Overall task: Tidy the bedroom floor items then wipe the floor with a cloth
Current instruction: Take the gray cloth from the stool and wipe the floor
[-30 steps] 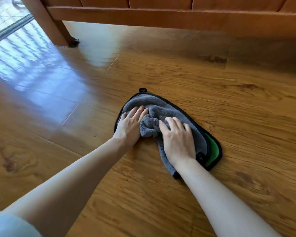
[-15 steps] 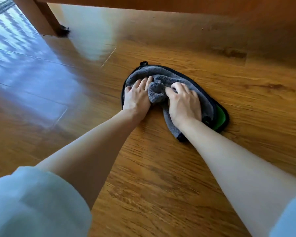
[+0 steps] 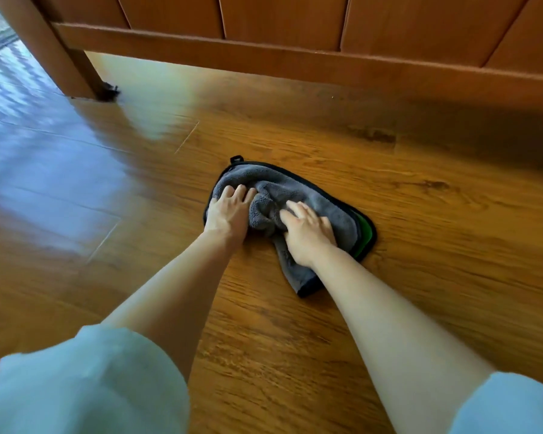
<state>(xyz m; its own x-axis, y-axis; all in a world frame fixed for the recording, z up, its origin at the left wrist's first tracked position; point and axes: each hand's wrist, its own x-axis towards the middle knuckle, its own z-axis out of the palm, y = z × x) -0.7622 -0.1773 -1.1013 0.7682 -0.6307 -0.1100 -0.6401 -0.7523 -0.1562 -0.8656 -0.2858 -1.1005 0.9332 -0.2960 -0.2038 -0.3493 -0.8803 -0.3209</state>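
Hands down flat from the head view: left hand [image 3: 229, 213] and right hand [image 3: 308, 233] press the grey cloth [image 3: 311, 198] onto the wooden floor [image 3: 420, 214], fingers [image 3: 240, 192] spread straight, so weight drives the wipe. Cloth sits bunched between them, near the bed frame [image 3: 295, 54], likely for reaching underneath.

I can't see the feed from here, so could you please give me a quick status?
Left hand and right hand pressing flat on grey cloth. Cloth bunched on wood floor. Bed frame ahead.

Grey cloth [image 3: 311, 195], black edging, green underside; brown wood-grain floor [image 3: 420, 245].
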